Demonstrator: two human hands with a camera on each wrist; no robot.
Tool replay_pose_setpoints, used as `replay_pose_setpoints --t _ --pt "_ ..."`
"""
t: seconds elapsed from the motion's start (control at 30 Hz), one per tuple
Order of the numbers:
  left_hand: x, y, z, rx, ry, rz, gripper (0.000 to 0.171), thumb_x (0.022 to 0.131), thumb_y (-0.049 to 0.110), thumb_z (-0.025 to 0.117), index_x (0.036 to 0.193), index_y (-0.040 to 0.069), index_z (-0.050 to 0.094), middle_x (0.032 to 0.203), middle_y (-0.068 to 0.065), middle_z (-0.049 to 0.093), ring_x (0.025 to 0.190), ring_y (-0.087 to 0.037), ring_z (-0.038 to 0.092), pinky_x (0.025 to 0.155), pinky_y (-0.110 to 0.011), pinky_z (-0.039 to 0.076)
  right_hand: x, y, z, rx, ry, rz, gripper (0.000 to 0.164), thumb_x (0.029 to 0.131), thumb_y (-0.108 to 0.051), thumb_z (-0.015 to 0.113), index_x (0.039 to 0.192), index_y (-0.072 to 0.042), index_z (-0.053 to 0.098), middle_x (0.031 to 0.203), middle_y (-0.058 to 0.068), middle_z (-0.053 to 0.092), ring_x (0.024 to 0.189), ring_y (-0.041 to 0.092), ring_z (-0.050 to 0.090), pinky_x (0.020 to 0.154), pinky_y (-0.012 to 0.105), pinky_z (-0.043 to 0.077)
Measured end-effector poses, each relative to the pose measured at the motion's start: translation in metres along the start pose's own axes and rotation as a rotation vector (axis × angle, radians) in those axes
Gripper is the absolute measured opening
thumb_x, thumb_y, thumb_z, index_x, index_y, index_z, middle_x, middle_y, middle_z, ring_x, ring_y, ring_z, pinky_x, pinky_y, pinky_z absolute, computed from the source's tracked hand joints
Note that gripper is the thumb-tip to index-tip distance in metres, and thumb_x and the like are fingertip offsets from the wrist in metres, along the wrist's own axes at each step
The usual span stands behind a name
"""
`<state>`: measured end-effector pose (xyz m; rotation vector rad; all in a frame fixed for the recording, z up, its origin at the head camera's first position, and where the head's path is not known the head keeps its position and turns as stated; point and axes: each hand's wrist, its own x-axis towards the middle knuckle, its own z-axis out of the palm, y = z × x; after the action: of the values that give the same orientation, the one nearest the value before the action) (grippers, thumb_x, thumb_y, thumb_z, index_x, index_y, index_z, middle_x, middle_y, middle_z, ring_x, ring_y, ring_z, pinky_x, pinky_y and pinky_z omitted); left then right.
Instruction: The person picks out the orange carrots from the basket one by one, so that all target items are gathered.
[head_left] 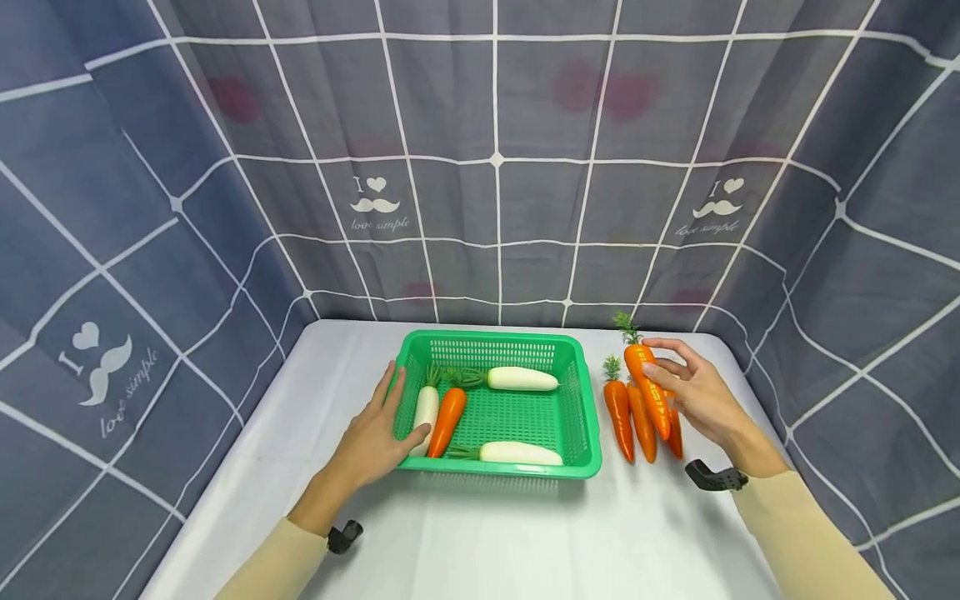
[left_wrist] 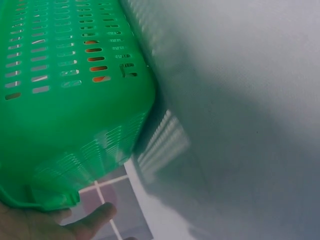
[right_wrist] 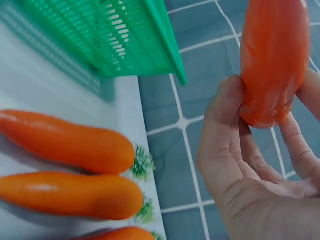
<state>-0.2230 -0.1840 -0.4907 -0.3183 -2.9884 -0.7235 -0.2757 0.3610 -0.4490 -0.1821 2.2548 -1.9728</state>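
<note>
My right hand (head_left: 701, 398) pinches a carrot (head_left: 647, 382) with a green leafy top between thumb and fingers, holding it above several other toy-like carrots (head_left: 618, 417) on the white table. In the right wrist view, the held carrot (right_wrist: 275, 60) is raised with its thick end near the fingertips. At the left, my left hand (head_left: 375, 442) lies with extended fingers against the side of a green plastic basket (head_left: 592, 417), its thumb over the rim. Inside the basket are one carrot (head_left: 447, 421) and three white radishes (head_left: 522, 379) with green tops.
A white cloth covers the table (head_left: 480, 533). Grey curtains (head_left: 450, 200) with white grid lines stand behind and on both sides. Black bands (head_left: 716, 477) circle both wrists.
</note>
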Motion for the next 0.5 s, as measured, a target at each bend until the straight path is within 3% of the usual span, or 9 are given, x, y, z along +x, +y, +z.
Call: replay_pose_setpoints --t 0.13,0.23,0.5 --pt "-0.001 -0.004 0.001 0.006 0.009 -0.012 0.108 0.112 0.058 0.071 0.189 0.011 0.013 0.200 -0.012 0.002 0.140 -0.055 0.073 0.114 -0.086 0.052 0.000 0.008 -0.007 0.008 -0.002 0.016 0.050 0.118 -0.023 0.072 0.166 -0.019 0.056 0.135 -0.014 0.078 0.116 0.005 0.076 0.078 0.023 0.059" --pt "-0.001 -0.005 0.002 -0.004 0.013 -0.011 0.109 0.111 0.059 0.071 0.189 0.011 0.013 0.200 -0.011 0.002 0.136 -0.055 0.075 0.114 -0.086 0.052 0.001 0.014 -0.015 0.004 0.010 0.020 0.051 0.119 -0.024 0.071 0.167 -0.019 0.055 0.133 -0.016 0.079 0.120 0.004 0.078 0.092 0.027 0.067" --pt "0.004 -0.006 0.004 -0.009 0.008 0.000 0.109 0.111 0.061 0.070 0.189 0.012 0.011 0.200 -0.010 0.000 0.125 -0.053 0.079 0.113 -0.083 0.054 -0.007 0.028 -0.037 0.046 0.103 0.042 0.050 0.119 -0.026 0.071 0.166 -0.022 0.057 0.124 -0.020 0.083 0.108 0.006 0.081 0.084 0.030 0.070"
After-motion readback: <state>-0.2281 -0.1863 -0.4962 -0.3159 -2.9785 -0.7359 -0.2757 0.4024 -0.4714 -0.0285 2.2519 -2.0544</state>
